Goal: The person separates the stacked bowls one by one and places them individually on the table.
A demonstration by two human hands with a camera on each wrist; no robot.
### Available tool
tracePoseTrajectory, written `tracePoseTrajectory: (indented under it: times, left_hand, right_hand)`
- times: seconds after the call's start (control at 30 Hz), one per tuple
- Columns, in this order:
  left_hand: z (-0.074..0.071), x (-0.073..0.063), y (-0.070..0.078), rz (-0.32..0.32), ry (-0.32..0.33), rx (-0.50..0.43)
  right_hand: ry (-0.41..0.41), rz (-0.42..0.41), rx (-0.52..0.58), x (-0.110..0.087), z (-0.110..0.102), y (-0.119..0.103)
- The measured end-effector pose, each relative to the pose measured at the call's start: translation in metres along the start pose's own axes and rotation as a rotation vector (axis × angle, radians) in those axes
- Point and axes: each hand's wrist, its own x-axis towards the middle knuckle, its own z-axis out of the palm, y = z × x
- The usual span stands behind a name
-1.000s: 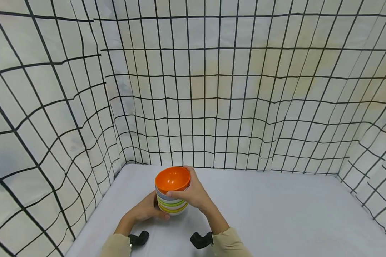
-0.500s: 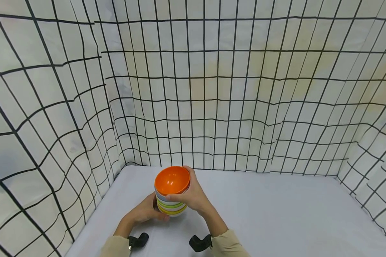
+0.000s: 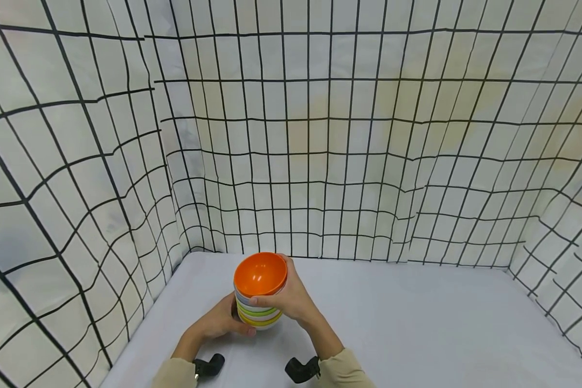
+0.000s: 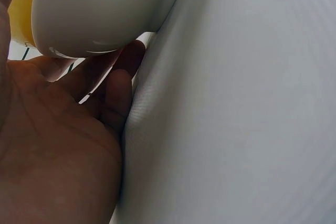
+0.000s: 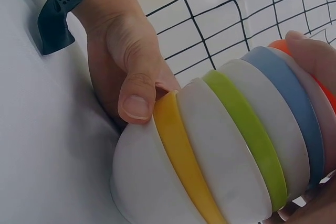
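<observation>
One stack of four bowls [image 3: 260,292] is held between two hands on the worktop [image 3: 393,328], left of its middle, with the lowest foot seen against the white surface. At the top an orange bowl [image 3: 260,274] is set, its hollow turned toward the head camera; below it are nested, in order, one blue-rimmed bowl [image 5: 265,119], one green-rimmed bowl [image 5: 218,145] and, lowest, one yellow-rimmed bowl [image 5: 143,163]. The lower part is gripped by the left hand [image 3: 219,320], whose thumb is pressed at the yellow rim and whose other fingers are bent close to the white wall, partly hidden. The upper part is clamped by the right hand [image 3: 293,296], its thumb laid across the near side just below the orange bowl and its fingers set round the right side. Two beige sleeves [image 3: 345,370] are worn, and a black device [image 3: 210,366] is fastened at the left wrist, a second device [image 3: 302,370] at the right. Three white walls [image 3: 318,137], lined with black grids, are seen around the worktop.
</observation>
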Motion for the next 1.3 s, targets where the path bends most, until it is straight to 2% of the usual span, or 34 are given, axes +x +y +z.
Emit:
tracePoseTrajectory:
  times: [0.5, 0.97, 1.3]
  left_hand:
    - [0.0020, -0.0007, -0.0002, -0.002, 0.011, 0.009]
    - [0.0027, -0.0014, 0.0024, -0.014, 0.010, 0.020]
    - [0.0012, -0.0018, 0.0019, -0.012, 0.009, 0.024]
  right_hand:
    - [0.012, -0.035, 0.017, -0.0005, 0.0009, 0.0011]
    - [0.045, -0.027, 0.024, -0.0005, 0.0010, 0.0044]
    - [0.080, -0.066, 0.030, -0.0008, -0.0028, -0.0036]
